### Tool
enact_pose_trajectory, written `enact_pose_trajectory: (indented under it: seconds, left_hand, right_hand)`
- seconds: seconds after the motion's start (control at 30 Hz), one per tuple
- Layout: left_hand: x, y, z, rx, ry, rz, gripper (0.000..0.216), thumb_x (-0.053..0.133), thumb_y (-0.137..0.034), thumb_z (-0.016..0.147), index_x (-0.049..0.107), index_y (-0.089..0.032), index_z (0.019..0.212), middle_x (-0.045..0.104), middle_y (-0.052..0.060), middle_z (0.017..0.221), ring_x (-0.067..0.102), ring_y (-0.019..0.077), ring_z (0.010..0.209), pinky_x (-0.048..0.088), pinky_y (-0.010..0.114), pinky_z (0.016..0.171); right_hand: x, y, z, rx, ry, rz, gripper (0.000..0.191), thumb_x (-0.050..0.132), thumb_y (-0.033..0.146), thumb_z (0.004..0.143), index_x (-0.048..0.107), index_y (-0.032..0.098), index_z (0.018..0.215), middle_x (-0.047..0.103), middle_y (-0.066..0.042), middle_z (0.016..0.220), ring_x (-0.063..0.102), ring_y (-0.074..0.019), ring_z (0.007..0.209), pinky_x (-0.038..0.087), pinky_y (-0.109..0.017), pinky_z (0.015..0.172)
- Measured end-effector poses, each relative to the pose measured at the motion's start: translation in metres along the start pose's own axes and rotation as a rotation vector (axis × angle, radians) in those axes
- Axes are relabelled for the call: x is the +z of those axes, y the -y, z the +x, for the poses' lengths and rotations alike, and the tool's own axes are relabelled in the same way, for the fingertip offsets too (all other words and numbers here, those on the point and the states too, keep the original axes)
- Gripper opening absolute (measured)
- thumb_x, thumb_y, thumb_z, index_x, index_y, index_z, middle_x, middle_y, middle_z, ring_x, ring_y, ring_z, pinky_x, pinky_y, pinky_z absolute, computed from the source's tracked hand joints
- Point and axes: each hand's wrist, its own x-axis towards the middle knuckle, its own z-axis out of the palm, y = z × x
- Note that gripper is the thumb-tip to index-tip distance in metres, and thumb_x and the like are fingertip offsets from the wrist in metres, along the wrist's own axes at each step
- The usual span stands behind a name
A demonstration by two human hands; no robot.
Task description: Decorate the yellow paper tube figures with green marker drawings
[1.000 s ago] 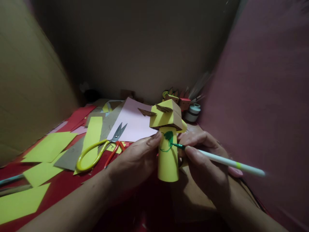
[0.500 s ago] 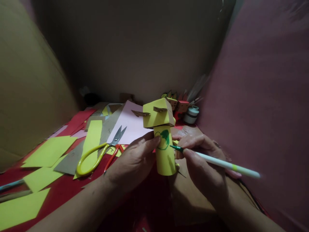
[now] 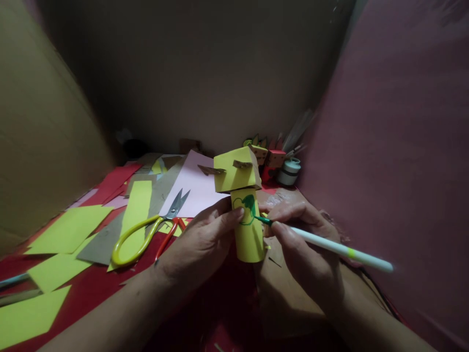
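Observation:
My left hand [image 3: 200,247] is wrapped round a yellow paper figure [image 3: 245,210], a cylinder body with a box head that carries two brown paper strips. A green drawing marks the upper body. My right hand [image 3: 306,249] pinches a white marker [image 3: 330,247] with a green tip. The tip touches the right side of the green drawing. Both hands hover above a red surface [image 3: 91,293].
Yellow-handled scissors [image 3: 146,230] lie left of my hands on yellow and brown paper pieces [image 3: 69,230]. A pink sheet [image 3: 198,186] lies behind. Small paper figures [image 3: 269,156] and a small pot [image 3: 289,171] stand at the back. Cardboard [image 3: 40,146] rises at left, a maroon wall [image 3: 395,146] at right.
The figure has shifted slightly left and away in my left hand. The marker tip lifted off the drawing half a second ago and now touches it again.

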Motion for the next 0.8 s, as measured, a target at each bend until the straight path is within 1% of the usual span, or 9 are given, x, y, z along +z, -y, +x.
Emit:
enact_pose_trajectory:
  seconds: [0.13,0.2,0.27,0.43,0.57,0.63,0.73,0.77,0.8]
  left_hand:
    - [0.0022,-0.0009,-0.0001,0.036,-0.019,0.038,0.006,0.074,-0.020,0.093,0.074,-0.016,0.098,0.078,0.008,0.095,0.075,0.0233,0.089,0.059,0.035,0.088]
    - [0.0022,-0.0004,0.0001,0.050,-0.009,0.050,0.006,0.072,-0.019,0.094,0.074,-0.016,0.098,0.079,0.009,0.097,0.075,0.0240,0.093,0.059,0.034,0.088]
    - [0.0014,0.0003,0.0007,0.048,0.003,0.046,0.006,0.071,-0.019,0.095,0.074,-0.016,0.099,0.079,0.009,0.098,0.075,0.0239,0.092,0.059,0.033,0.086]
    - [0.0002,0.0008,0.0015,0.063,-0.014,0.088,0.009,0.068,-0.019,0.097,0.076,-0.016,0.100,0.080,0.009,0.099,0.075,0.0214,0.091,0.057,0.029,0.085]
    - [0.0003,0.0000,-0.0001,0.072,-0.002,0.089,0.009,0.070,-0.020,0.096,0.077,-0.017,0.101,0.080,0.009,0.101,0.075,0.0243,0.097,0.058,0.033,0.091]
    - [0.0000,-0.0009,-0.0006,0.080,-0.010,0.133,0.011,0.068,-0.020,0.097,0.078,-0.017,0.101,0.081,0.009,0.102,0.075,0.0239,0.098,0.057,0.033,0.092]
    - [-0.0004,-0.0021,-0.0001,0.074,-0.013,0.181,0.014,0.065,-0.019,0.099,0.079,-0.017,0.101,0.081,0.009,0.102,0.074,0.0234,0.098,0.057,0.032,0.091]
    - [-0.0005,-0.0022,0.0002,0.070,-0.012,0.171,0.015,0.064,-0.019,0.099,0.079,-0.017,0.100,0.080,0.009,0.102,0.074,0.0237,0.099,0.057,0.032,0.091]
    - [-0.0004,-0.0021,0.0004,0.069,-0.010,0.157,0.015,0.063,-0.020,0.100,0.079,-0.018,0.100,0.080,0.008,0.102,0.074,0.0235,0.098,0.057,0.032,0.089]
  right_hand:
    - [0.0008,0.0013,-0.0015,0.033,-0.021,-0.035,0.010,0.071,0.016,0.092,0.074,0.026,0.091,0.079,-0.001,0.095,0.070,-0.0143,0.067,0.057,-0.025,0.060]
    - [0.0010,0.0013,-0.0014,0.023,-0.022,-0.041,0.011,0.071,0.015,0.092,0.074,0.025,0.091,0.079,-0.001,0.093,0.069,-0.0141,0.066,0.056,-0.025,0.059]
    - [0.0012,0.0010,-0.0007,0.006,-0.027,-0.033,0.012,0.071,0.014,0.091,0.075,0.026,0.091,0.080,-0.001,0.093,0.070,-0.0144,0.068,0.057,-0.025,0.060]
    - [0.0022,0.0004,0.0000,-0.033,-0.013,-0.056,0.015,0.072,0.012,0.090,0.076,0.026,0.091,0.081,0.000,0.098,0.073,-0.0144,0.077,0.059,-0.025,0.068]
    - [0.0012,-0.0011,-0.0024,-0.048,-0.038,-0.116,0.018,0.072,0.008,0.088,0.075,0.026,0.089,0.081,0.001,0.103,0.075,-0.0149,0.082,0.060,-0.026,0.072]
    - [-0.0001,-0.0025,-0.0037,-0.043,-0.029,-0.124,0.019,0.073,0.008,0.088,0.075,0.027,0.090,0.080,0.002,0.102,0.075,-0.0152,0.087,0.059,-0.028,0.079]
    - [-0.0013,-0.0039,-0.0042,-0.035,-0.009,-0.112,0.020,0.074,0.008,0.087,0.075,0.028,0.090,0.079,0.002,0.100,0.074,-0.0171,0.097,0.058,-0.030,0.091]
    - [-0.0011,-0.0038,-0.0040,-0.036,-0.010,-0.108,0.020,0.073,0.008,0.087,0.075,0.027,0.090,0.080,0.002,0.100,0.074,-0.0168,0.096,0.058,-0.030,0.089]
    - [-0.0007,-0.0034,-0.0036,-0.035,-0.013,-0.103,0.019,0.073,0.008,0.088,0.075,0.027,0.090,0.080,0.002,0.101,0.074,-0.0160,0.092,0.059,-0.029,0.085]
